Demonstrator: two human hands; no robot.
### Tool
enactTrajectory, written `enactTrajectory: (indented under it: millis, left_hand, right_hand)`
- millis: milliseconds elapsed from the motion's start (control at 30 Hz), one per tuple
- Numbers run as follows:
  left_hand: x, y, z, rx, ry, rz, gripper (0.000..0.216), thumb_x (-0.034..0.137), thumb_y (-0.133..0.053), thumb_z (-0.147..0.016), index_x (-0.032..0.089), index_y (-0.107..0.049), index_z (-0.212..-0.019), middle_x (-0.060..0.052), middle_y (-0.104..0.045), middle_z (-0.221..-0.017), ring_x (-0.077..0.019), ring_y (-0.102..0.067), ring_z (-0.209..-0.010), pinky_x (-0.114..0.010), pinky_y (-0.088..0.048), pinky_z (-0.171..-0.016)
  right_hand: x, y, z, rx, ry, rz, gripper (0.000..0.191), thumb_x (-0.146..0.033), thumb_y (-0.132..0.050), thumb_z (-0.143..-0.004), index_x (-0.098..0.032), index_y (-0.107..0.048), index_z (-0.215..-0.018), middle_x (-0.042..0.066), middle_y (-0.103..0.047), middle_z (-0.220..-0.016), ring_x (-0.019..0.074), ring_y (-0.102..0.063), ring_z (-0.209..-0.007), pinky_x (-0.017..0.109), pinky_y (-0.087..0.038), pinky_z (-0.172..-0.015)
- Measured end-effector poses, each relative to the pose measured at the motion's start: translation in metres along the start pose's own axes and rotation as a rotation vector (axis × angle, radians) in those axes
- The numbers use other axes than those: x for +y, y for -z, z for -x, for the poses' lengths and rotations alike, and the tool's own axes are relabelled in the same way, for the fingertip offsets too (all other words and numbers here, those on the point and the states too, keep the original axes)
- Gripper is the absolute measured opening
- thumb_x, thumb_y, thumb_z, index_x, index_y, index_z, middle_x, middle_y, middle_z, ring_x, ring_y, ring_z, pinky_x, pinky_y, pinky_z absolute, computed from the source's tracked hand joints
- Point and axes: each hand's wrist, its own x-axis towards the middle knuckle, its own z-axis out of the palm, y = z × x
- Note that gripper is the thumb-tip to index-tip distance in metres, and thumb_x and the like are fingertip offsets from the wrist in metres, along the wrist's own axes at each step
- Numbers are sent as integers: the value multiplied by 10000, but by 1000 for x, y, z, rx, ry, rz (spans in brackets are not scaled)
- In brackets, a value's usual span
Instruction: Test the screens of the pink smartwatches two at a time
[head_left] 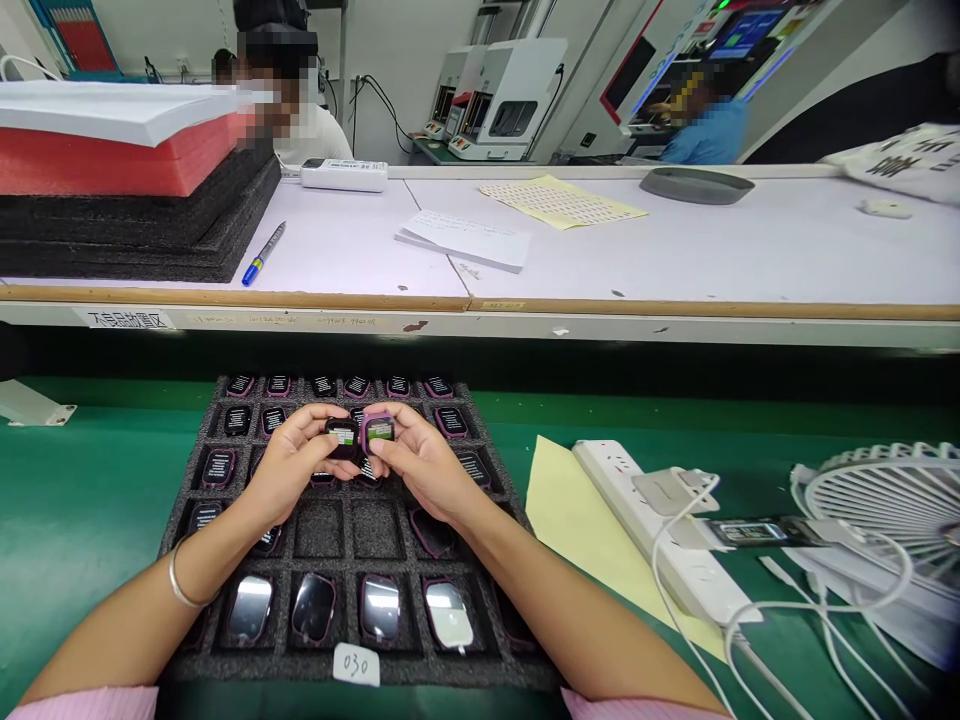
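My left hand is closed on a black smartwatch whose lit screen shows green and white. Right beside it, my right hand grips a purple-rimmed smartwatch, also lit with green. Both are held close together above a dark foam tray with square compartments. Many compartments hold watch bodies; those in the far rows show white text on dark screens. Nearest me, a watch with a blank glossy screen lies beside others like it. Two compartments below my hands are bare. My forearms hide part of the tray.
A label marked 030 is on the tray's front edge. To the right are a yellow sheet, a white power strip, cables and a white fan. A raised shelf carries foam sheets, a pen and papers. Two people sit beyond.
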Motion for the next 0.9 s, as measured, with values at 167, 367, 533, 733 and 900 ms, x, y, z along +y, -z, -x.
enactTrajectory:
  millis: [167, 367, 533, 733, 900]
  left_hand:
    - [3, -1, 2, 8, -13, 0, 355, 302, -707, -721, 173, -604, -1035, 12, -677, -859, -166, -728, -609, -293, -599, -637]
    - [4, -1, 3, -18, -16, -6, 353, 246, -669, -707, 178, -605, -1048, -10, -689, -917, -163, -724, -629, -306, -595, -657]
    - [2, -2, 4, -31, -24, -23, 366, 213, -653, -700, 181, -610, -1062, -16, -677, -947, -157, -724, -656, -300, -589, -678]
    - [1, -1, 4, -27, -41, -37, 359, 224, -666, -712, 183, -607, -1064, -22, -670, -963, -154, -724, -652, -296, -591, -673]
    - [-1, 0, 2, -26, -56, -44, 374, 240, -698, -715, 186, -601, -1073, -18, -669, -954, -154, -726, -634, -290, -598, -652]
  right_hand:
    - [-1, 0, 0, -32, -6, -22, 340, -245, -718, -787, -213, -601, -1104, -27, -626, -803, 100, -596, -585, 262, -436, -581]
    - [-1, 0, 0, -16, -19, -28, 317, -286, -727, -796, -210, -603, -1077, -30, -625, -788, 92, -589, -560, 254, -422, -565]
    - [0, -1, 0, 22, -10, 0, 318, -349, -745, -800, -208, -596, -1043, -45, -592, -750, 82, -549, -519, 244, -389, -522]
    - [-2, -1, 1, -5, 2, -36, 302, -250, -718, -770, -204, -604, -1046, -41, -597, -766, 85, -565, -542, 249, -401, -552]
    - [-1, 0, 1, -25, 7, -70, 333, -159, -661, -722, -204, -604, -1048, -32, -630, -742, 106, -587, -563, 257, -413, -564]
